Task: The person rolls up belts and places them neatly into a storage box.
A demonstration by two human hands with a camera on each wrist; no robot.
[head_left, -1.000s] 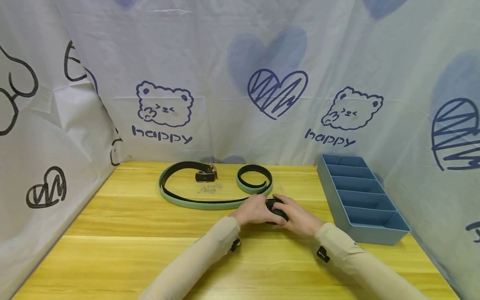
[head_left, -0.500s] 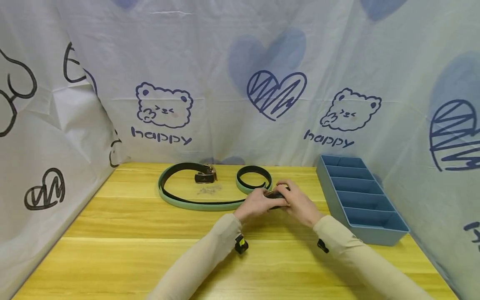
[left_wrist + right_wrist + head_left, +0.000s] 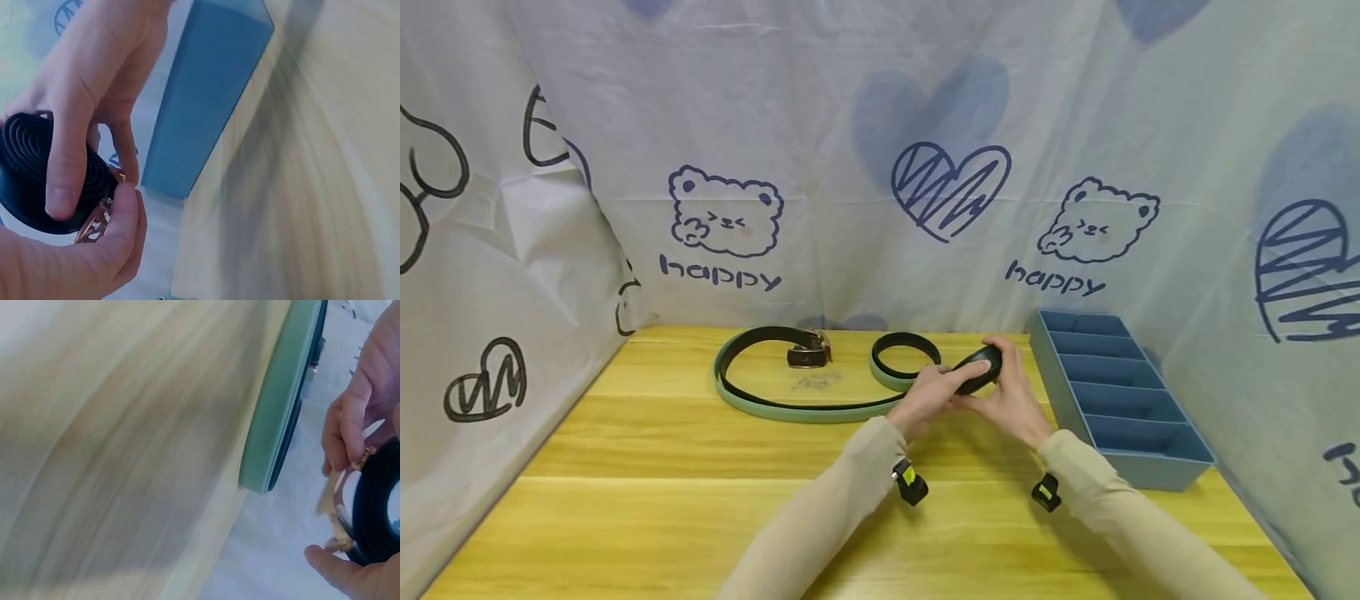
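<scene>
A black belt [image 3: 983, 367], rolled into a tight coil, is held up by both hands a little above the table. My left hand [image 3: 927, 396] grips its left side, and my right hand [image 3: 1017, 398] grips its right side. In the left wrist view the coil's wound layers show, with a gold buckle [image 3: 94, 226] at its outer edge between the fingers. The right wrist view also shows the coiled black belt [image 3: 375, 506] between both hands. Behind my left hand lies a green belt [image 3: 805, 412] with a black inner side, its far end curled in a loop.
A blue-grey divided box [image 3: 1078, 417] with several compartments stands to the right, close to my right hand. The green belt's buckle [image 3: 808, 357] lies at the back of the wooden table [image 3: 662, 517]. A printed white cloth [image 3: 850, 108] hangs behind the table.
Both hands have lifted the rolled black belt and carried it up and to the right, tilting it. The green belt and the box stay where they were.
</scene>
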